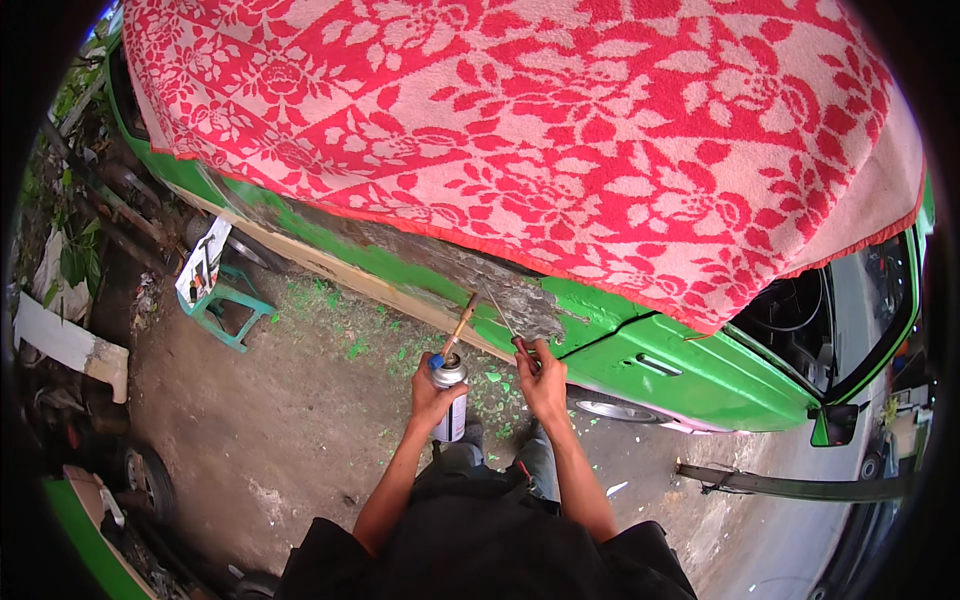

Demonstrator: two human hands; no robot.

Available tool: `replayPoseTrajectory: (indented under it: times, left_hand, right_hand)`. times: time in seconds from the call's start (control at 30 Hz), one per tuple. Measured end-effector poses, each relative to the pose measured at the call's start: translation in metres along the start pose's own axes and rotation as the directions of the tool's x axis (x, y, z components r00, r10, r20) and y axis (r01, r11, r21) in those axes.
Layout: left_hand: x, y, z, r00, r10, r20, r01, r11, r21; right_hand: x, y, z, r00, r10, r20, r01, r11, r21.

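My left hand (pixel 428 402) is wrapped round a gas torch (pixel 463 325), with a silver and white canister below, a blue knob and a copper-coloured tube angled up toward the car's side. In my right hand (pixel 545 387) is a screwdriver-like tool (pixel 505 318) with a dark red handle and a thin metal shaft; its exact tip is hard to make out. Both tools point at a rough, greyish stripped patch (pixel 520 298) on the green car's panel (pixel 600 335). I cannot tell whether a flame burns at the tube's end.
A red and pink floral blanket (pixel 560 150) covers the car's upper part. Green paint flakes (pixel 355 348) litter the ground. At left stands a small teal stool (pixel 235 315) with tools on it. A metal beam (pixel 790 484) lies at right. A wheel (pixel 148 482) is at lower left.
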State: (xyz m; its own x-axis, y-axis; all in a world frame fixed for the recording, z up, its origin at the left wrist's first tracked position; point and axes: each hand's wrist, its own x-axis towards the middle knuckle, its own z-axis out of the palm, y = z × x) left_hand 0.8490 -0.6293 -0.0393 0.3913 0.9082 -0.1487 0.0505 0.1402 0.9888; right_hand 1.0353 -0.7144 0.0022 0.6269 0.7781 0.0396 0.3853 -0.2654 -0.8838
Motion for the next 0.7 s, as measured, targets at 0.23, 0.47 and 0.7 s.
replayPoseTrajectory:
  times: [0.23,0.47,0.7]
  left_hand:
    - [-0.005,-0.012,-0.004,0.999,-0.028,0.030,0.027,1.000,0.010]
    - [-0.025,-0.018,0.010,0.997,-0.073,0.039,0.072,0.997,0.022]
    - [-0.044,-0.021,0.034,0.989,-0.114,0.094,0.123,0.988,-0.093]
  right_hand:
    - [0.003,0.012,0.010,0.999,-0.043,-0.007,0.043,0.999,-0.033]
    - [-0.048,0.074,-0.035,0.995,0.040,-0.096,-0.030,0.994,0.107]
    - [-0.085,0.083,-0.081,0.852,0.470,0.229,-0.523,0.757,0.392]
